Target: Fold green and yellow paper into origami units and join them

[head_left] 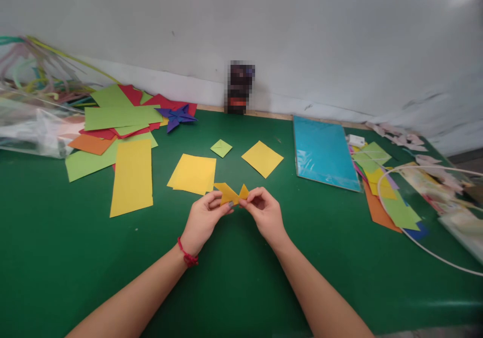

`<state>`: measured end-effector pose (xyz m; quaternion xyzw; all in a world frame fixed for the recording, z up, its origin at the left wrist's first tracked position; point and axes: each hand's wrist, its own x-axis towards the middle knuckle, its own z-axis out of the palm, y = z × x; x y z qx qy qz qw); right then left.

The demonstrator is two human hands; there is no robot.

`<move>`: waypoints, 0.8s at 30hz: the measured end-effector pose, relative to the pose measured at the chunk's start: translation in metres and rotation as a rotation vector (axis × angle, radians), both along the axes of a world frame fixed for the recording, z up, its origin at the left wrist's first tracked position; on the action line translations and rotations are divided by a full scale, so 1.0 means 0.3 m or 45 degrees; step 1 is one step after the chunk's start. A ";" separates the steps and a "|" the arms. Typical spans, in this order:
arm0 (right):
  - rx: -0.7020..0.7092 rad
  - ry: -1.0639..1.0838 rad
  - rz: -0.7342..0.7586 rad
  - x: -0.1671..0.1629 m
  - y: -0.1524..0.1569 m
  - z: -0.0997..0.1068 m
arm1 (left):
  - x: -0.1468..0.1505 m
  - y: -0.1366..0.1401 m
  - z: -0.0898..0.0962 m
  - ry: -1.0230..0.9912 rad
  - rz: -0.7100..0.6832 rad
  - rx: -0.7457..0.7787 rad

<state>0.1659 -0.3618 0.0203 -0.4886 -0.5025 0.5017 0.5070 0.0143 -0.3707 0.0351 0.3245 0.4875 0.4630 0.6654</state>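
Observation:
Between my two hands is a small folded piece of yellow origami paper [228, 193], with pointed flaps sticking up. My left hand [206, 220] pinches its left part between thumb and fingers. At its right end, my right hand [265, 215] is closed on the same paper, and the fingers cover some of the folds. Just behind the left hand lies a stack of yellow paper squares [192, 173]. A single yellow square [263, 159] is turned cornerwise beyond the right hand. Between these, farther back, sits a small folded green paper [221, 148].
Left are a yellow strip [132, 177], a pile of coloured papers [121, 118] and a purple folded star [176, 117]. A blue plastic-wrapped pack [324, 152] lies right, near more coloured papers [392, 192] and a white cable [381, 197]. A pixelated dark object [239, 87] stands by the wall.

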 end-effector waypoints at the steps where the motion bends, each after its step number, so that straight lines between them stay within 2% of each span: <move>1: -0.002 -0.024 -0.018 0.000 0.000 0.001 | -0.001 0.001 -0.002 0.004 -0.003 -0.007; 8: 0.011 -0.050 -0.080 0.014 0.007 -0.004 | -0.003 0.004 -0.010 -0.007 -0.159 0.066; 11: -0.018 -0.013 -0.084 0.018 0.010 -0.007 | -0.002 0.002 -0.005 -0.018 -0.219 0.026; 16: -0.096 0.027 -0.059 0.009 0.006 -0.003 | -0.001 0.000 -0.008 -0.033 -0.166 -0.021; 24: 0.065 -0.105 0.069 0.010 0.004 0.005 | -0.009 0.004 -0.013 0.009 -0.157 -0.004</move>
